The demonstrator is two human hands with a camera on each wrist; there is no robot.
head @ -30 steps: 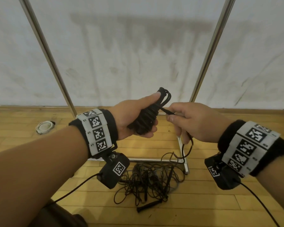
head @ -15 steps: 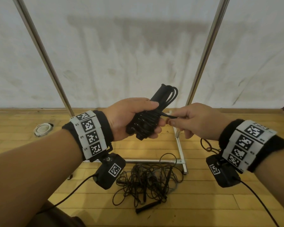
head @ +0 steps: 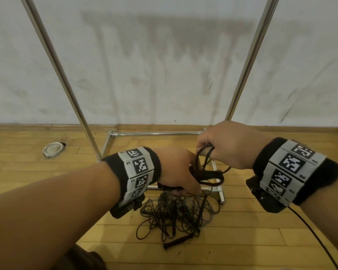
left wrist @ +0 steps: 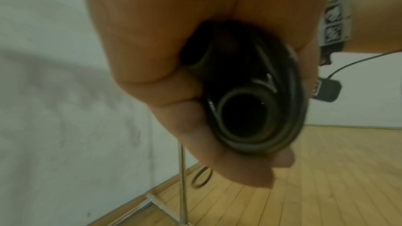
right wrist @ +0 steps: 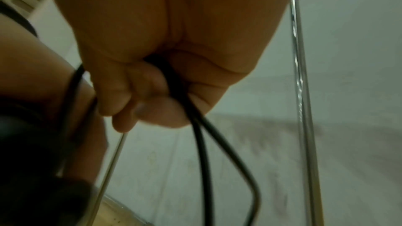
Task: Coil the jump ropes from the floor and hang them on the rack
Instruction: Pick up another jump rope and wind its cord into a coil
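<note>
The left hand (head: 176,170) clamps one coiled black jump rope (left wrist: 250,109). The right hand (head: 226,145) pinches its two loose strands (right wrist: 206,143). One tangled rope pile (head: 176,213) lies on the floor (head: 242,240) by the rack (head: 248,55), whose two posts rise behind.

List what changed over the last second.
Both hands dropped lower. The left hand tipped the coiled black jump rope bundle from upright to sideways; the right hand now pinches cord loops above it. The tangled black ropes on the floor stayed put.
</note>
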